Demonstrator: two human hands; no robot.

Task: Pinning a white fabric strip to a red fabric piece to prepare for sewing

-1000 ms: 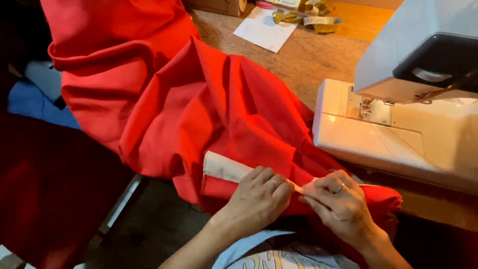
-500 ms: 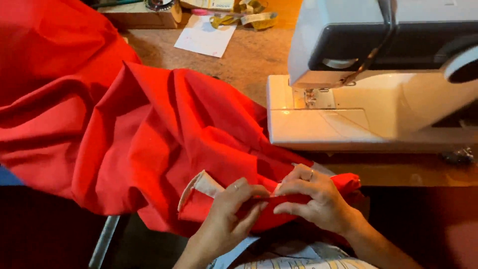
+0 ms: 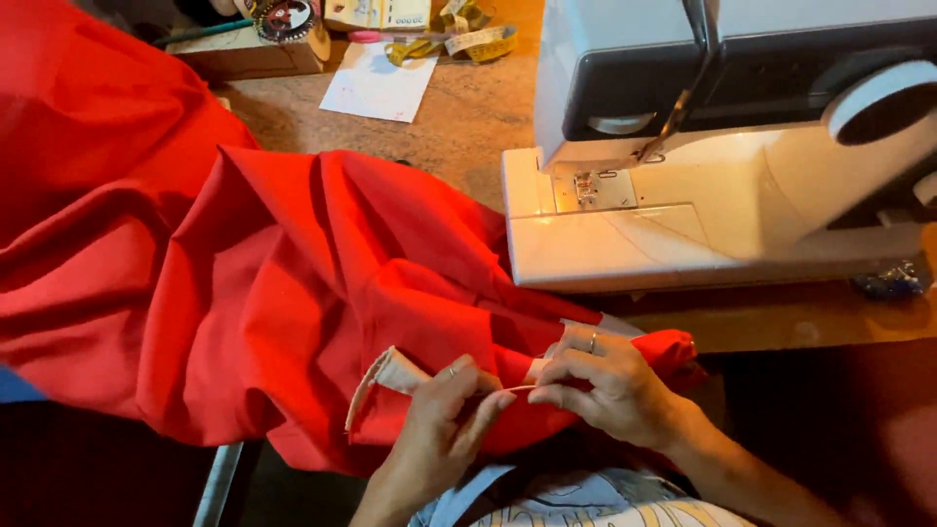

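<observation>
A large red cloth (image 3: pixel 244 283) spreads across the left of the brown wooden table (image 3: pixel 468 117) and spills over its near edge, with a white sewing machine (image 3: pixel 722 146) standing to its right. Behind both lie a white paper sheet (image 3: pixel 379 86), a yellow measuring tape (image 3: pixel 459 41) and a shallow wooden box (image 3: pixel 244 54). At the near edge, the left hand (image 3: pixel 444 429) and right hand (image 3: pixel 610 385) meet on a cream fabric strip (image 3: pixel 395 374) lying on the cloth.

Rumpled red fabric (image 3: pixel 293 283) draped off the table edge, its cream-lined strip (image 3: pixel 390 376) folded over near the lap.
</observation>
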